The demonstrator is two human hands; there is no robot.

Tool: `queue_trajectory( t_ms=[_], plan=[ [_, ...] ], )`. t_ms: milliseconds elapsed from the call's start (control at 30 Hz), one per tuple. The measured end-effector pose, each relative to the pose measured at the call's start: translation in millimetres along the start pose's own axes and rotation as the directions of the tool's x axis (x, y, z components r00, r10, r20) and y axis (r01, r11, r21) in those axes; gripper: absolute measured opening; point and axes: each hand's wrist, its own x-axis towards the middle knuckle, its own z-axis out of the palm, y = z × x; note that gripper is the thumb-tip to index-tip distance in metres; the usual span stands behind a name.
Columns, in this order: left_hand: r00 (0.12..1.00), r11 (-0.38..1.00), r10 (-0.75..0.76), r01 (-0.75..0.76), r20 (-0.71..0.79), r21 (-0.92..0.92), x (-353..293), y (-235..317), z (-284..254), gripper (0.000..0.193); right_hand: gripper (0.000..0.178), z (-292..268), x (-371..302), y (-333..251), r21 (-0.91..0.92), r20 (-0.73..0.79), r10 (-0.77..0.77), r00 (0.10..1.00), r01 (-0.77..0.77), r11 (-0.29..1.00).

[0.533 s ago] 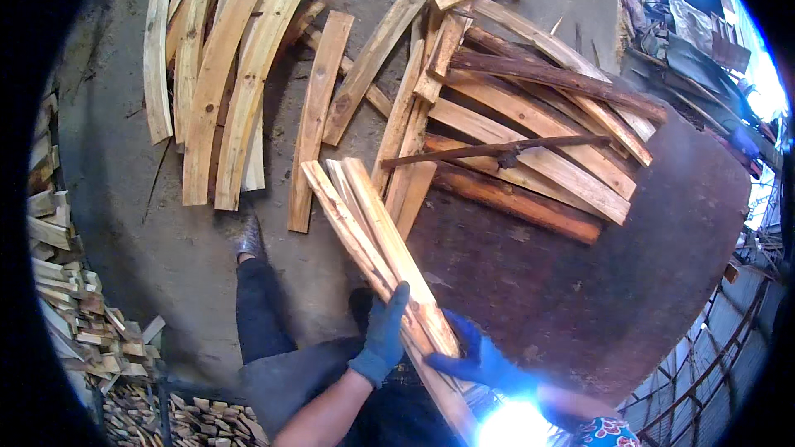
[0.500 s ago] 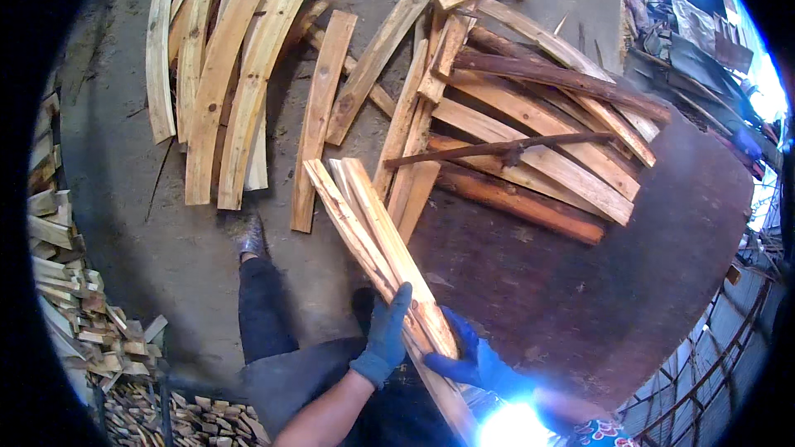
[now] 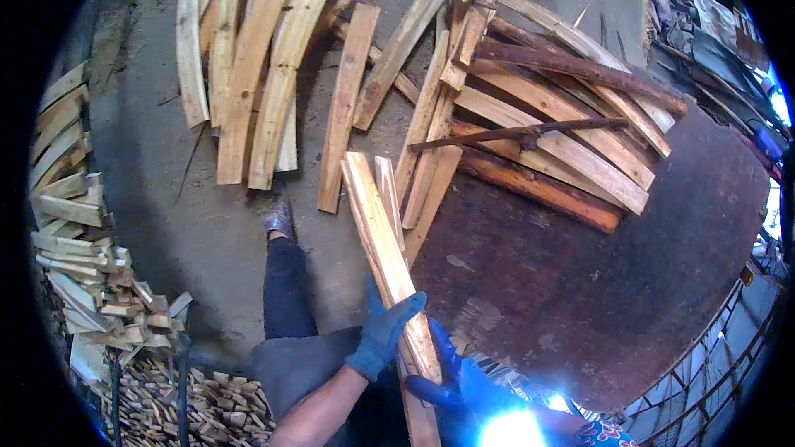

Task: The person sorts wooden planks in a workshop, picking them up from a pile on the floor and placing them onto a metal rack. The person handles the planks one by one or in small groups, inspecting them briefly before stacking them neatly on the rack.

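A small bundle of narrow wooden boards (image 3: 377, 228) slants away from my body, its far end toward the loose planks on the floor. My left hand (image 3: 383, 333), in a dark blue-green work glove, is wrapped round the bundle with its thumb across the top. Lower down, my right hand (image 3: 454, 374), in a bright blue glove, grips the same boards from the right side. A thinner strip (image 3: 389, 194) shows beside the top board. The near end of the bundle runs out of the picture at the lower edge, and glare partly covers my right wrist.
Long planks (image 3: 248, 91) lie in a pile ahead on the left. Bark-edged slabs and poles (image 3: 563, 128) are heaped ahead on the right, beside a dark reddish sheet (image 3: 530, 298). Stacked offcuts (image 3: 83, 257) stand at the left, with scrap (image 3: 720, 33) at far right.
The bundle has turned more upright and rolled in my hands, so a broad board face now shows on top. Both hands still grip it. The view has shifted slightly left.
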Motion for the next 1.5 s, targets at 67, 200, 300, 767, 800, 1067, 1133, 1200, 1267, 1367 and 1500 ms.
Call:
queue_trajectory(
  t_ms=[67,200,300,767,800,1067,1133,1200,1267,1367,1500],
  plan=[
    [0.996,0.997,-0.077,0.078,0.041,-0.022,-6.0,8.1,-2.3,0.092,0.095,13.4,-2.6,8.2,-0.001,-0.043,-0.108,0.993,0.108,0.994],
    [0.978,0.996,-0.093,0.092,0.186,0.013,-14.2,20.1,-14.1,0.102,0.088,32.8,2.1,13.6,0.178,-0.089,-0.178,0.980,0.191,0.965],
    [0.999,0.992,0.003,-0.008,0.040,0.128,-22.5,23.7,-11.5,0.071,0.080,36.2,0.9,14.5,0.332,-0.064,-0.150,0.987,0.162,0.929],
    [0.965,0.971,0.089,-0.140,0.248,0.196,-89.7,73.3,-47.0,0.089,0.043,57.9,-36.6,-28.1,0.410,-0.001,-0.036,0.999,0.033,0.911],
    [0.960,0.979,0.081,-0.127,0.268,0.161,-112.9,93.2,-50.4,0.090,0.041,58.2,-32.4,-28.4,0.506,0.046,0.047,0.998,-0.064,0.860],
    [0.948,0.997,0.076,-0.075,0.311,-0.014,-192.5,170.7,-68.3,0.085,0.048,47.8,22.8,-62.2,0.617,0.088,-0.161,0.983,0.073,0.783],
    [0.941,0.993,0.101,-0.076,0.322,-0.090,-210.2,174.7,-83.5,0.086,0.057,51.2,30.5,-93.1,0.556,0.175,-0.317,0.932,0.173,0.813],
    [0.948,0.982,0.118,-0.066,0.295,-0.179,-226.0,175.3,-100.5,0.087,0.063,76.2,39.1,-124.8,0.502,0.260,-0.438,0.860,0.267,0.823],
    [0.944,0.924,0.257,-0.177,0.207,-0.339,-243.3,185.8,-101.8,0.087,0.063,103.1,33.8,-161.2,0.411,0.298,-0.459,0.837,0.322,0.853],
    [0.920,0.902,0.379,-0.344,0.099,-0.262,-248.7,200.4,-127.9,0.084,0.054,128.6,31.4,-180.7,0.461,0.308,-0.479,0.822,0.311,0.831],
    [0.825,0.786,0.556,-0.561,-0.097,-0.261,-248.5,217.2,-176.8,0.071,0.049,122.7,28.3,-141.1,0.210,0.310,-0.323,0.894,0.267,0.941]
  ],
)
